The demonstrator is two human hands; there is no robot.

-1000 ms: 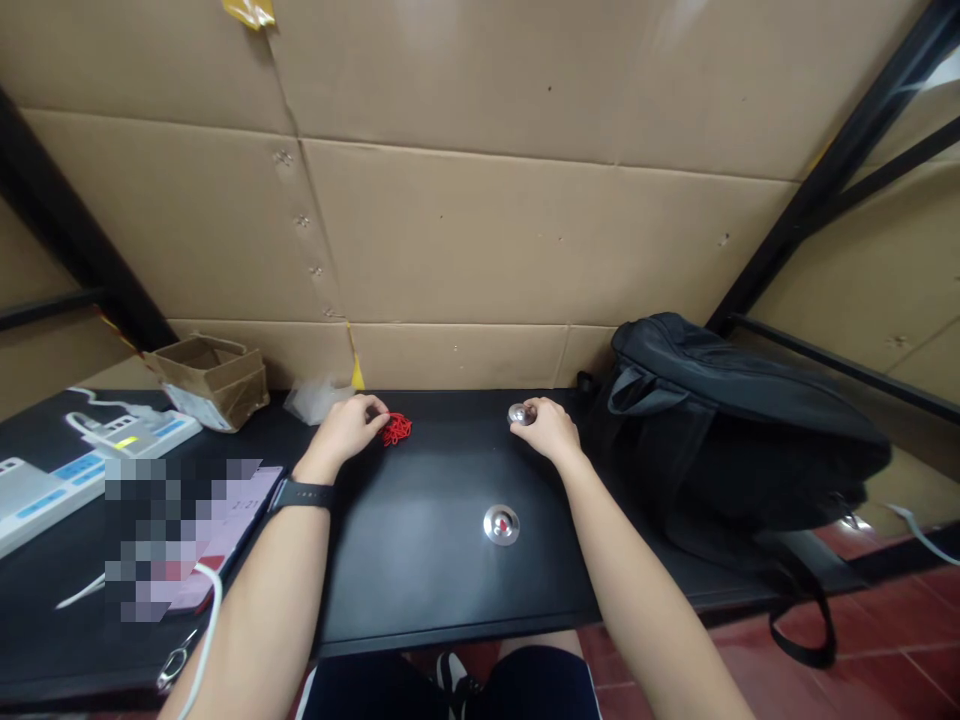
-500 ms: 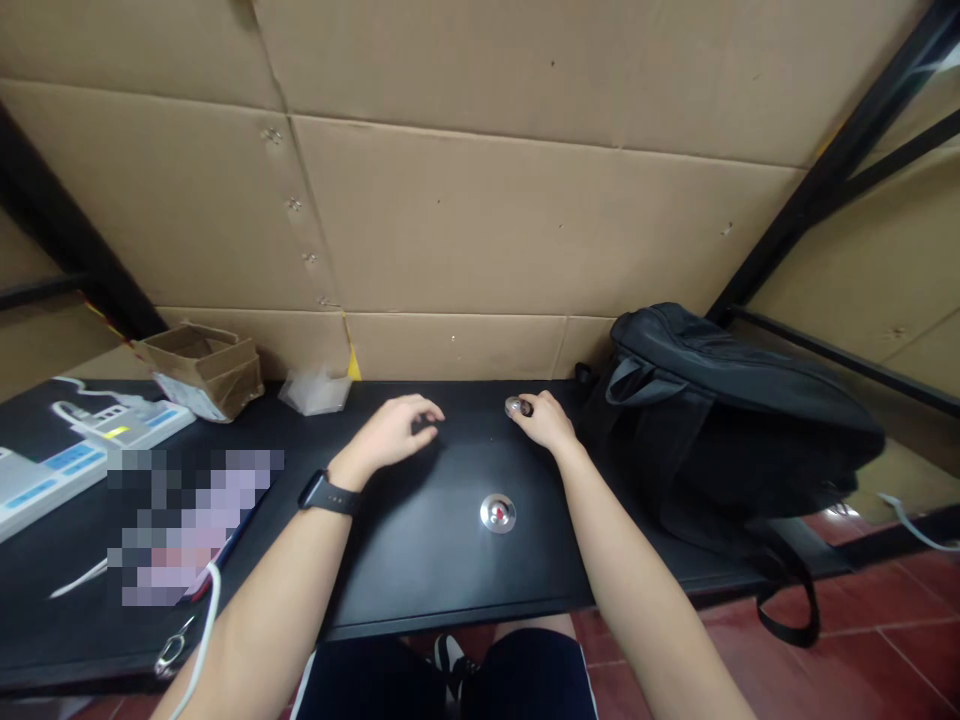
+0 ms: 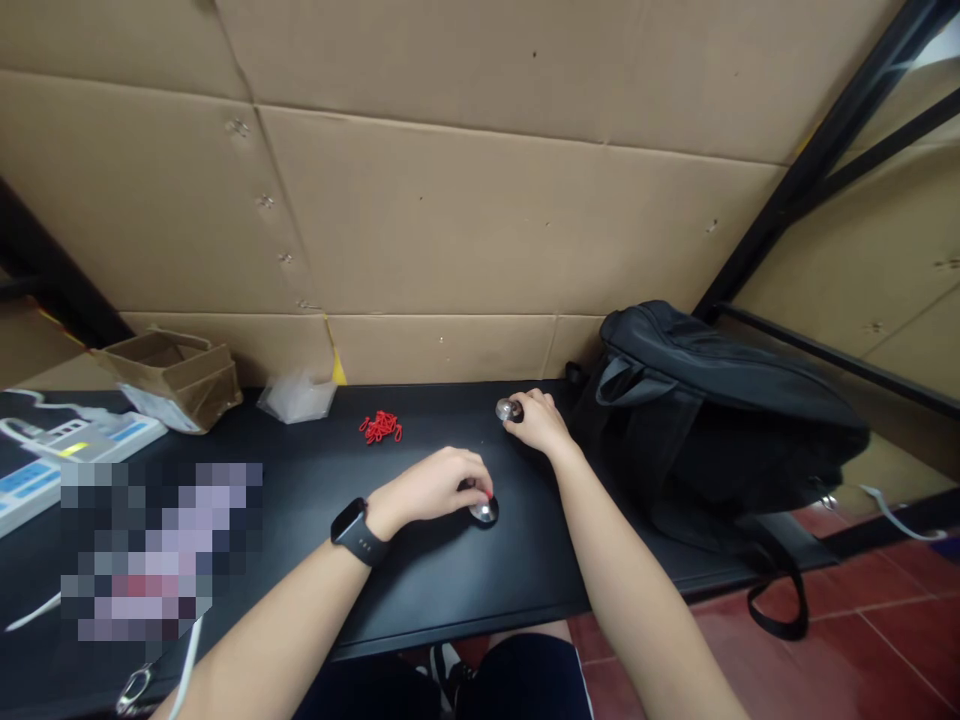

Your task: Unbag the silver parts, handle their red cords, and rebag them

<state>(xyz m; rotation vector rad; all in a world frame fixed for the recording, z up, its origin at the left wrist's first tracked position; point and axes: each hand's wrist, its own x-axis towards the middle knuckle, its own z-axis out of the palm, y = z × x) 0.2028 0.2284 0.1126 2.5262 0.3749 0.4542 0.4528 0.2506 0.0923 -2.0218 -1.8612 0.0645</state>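
My left hand [image 3: 448, 482] is over the middle of the black table, fingers curled down and pinched at a small red piece [image 3: 490, 494]. Just under its fingertips lies a small shiny round metal dish [image 3: 484, 512], partly covered by the fingers. Farther back on the right, my right hand [image 3: 541, 420] is closed around a second small shiny metal piece [image 3: 507, 410], whose far end sticks out to the left of the thumb. To the left of both hands, a pile of small red loops [image 3: 381, 428] rests on the tabletop.
A black backpack [image 3: 720, 400] stands close to my right forearm. At the left are an open cardboard box [image 3: 176, 385], a clear plastic bag [image 3: 298, 397], power strips [image 3: 112, 440], a blurred-out item and a white cable. Cardboard [image 3: 450, 220] walls the back.
My left hand has moved right and toward me, down to the metal dish, and its fingers have closed. The red pile it covered now shows. My right hand keeps its metal piece.
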